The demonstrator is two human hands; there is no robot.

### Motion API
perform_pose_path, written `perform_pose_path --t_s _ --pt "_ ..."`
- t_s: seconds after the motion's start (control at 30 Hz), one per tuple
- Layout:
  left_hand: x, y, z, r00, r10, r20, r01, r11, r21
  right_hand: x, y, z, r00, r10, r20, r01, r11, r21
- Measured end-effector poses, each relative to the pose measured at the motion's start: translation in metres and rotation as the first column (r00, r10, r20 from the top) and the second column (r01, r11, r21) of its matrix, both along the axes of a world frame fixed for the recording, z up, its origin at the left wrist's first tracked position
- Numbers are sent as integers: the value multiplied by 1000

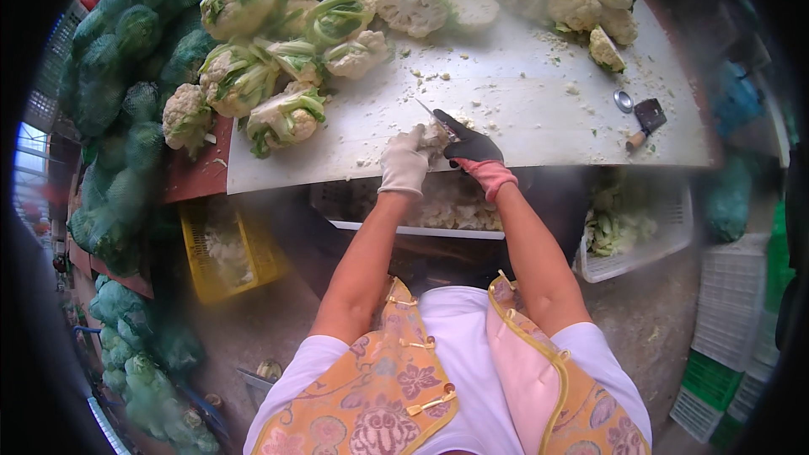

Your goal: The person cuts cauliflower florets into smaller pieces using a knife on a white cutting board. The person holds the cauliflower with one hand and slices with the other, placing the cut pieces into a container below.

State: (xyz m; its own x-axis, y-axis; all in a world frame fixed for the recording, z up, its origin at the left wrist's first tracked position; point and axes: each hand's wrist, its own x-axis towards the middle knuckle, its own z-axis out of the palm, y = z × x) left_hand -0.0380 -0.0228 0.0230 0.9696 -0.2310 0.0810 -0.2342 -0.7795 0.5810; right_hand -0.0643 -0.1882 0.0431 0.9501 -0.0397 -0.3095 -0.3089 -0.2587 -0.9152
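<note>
My left hand (402, 163), in a white knit glove, grips a piece of cauliflower (433, 138) just above the near edge of a white work board (524, 85). Close beside it, my right hand (477, 153) wears a black-coated glove with a pink cuff and is closed around a small knife (424, 107). The knife's thin blade points up and to the left, past the piece; its handle is mostly hidden by the fingers. Crumbs and small bits of cauliflower (471, 121) lie around both hands. Below the board edge, a white crate (417, 229) holds cut florets (460, 213).
Cauliflower heads (411, 6) pile up along the board's far and left sides. A cleaver (649, 117) and a round metal piece (623, 100) lie at right. Green net sacks (120, 76) stand left. A yellow crate (218, 284) and a white crate with leaves (676, 234) flank me.
</note>
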Motion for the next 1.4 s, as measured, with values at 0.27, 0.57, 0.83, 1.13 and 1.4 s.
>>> perform_pose_path --t_s 0.27,0.57,0.83,1.13,1.4 --pt "20 19 -21 960 93 -263 -174 937 -304 -24 -1 7 994 53 97 -2 884 -467" --pt "26 16 3 930 125 -345 -182 973 -140 -39 24 -3 985 151 82 -71 793 -606" --pt "33 25 -20 956 59 -286 -149 941 -303 -21 7 -10 900 263 -346 -350 911 -219" --pt "41 33 -22 932 36 -361 -150 944 -294 -21 19 -1 998 -69 3 56 776 -629" --pt "34 28 -7 941 113 -319 -153 983 -102 -45 29 -19 994 102 26 -65 788 -612"
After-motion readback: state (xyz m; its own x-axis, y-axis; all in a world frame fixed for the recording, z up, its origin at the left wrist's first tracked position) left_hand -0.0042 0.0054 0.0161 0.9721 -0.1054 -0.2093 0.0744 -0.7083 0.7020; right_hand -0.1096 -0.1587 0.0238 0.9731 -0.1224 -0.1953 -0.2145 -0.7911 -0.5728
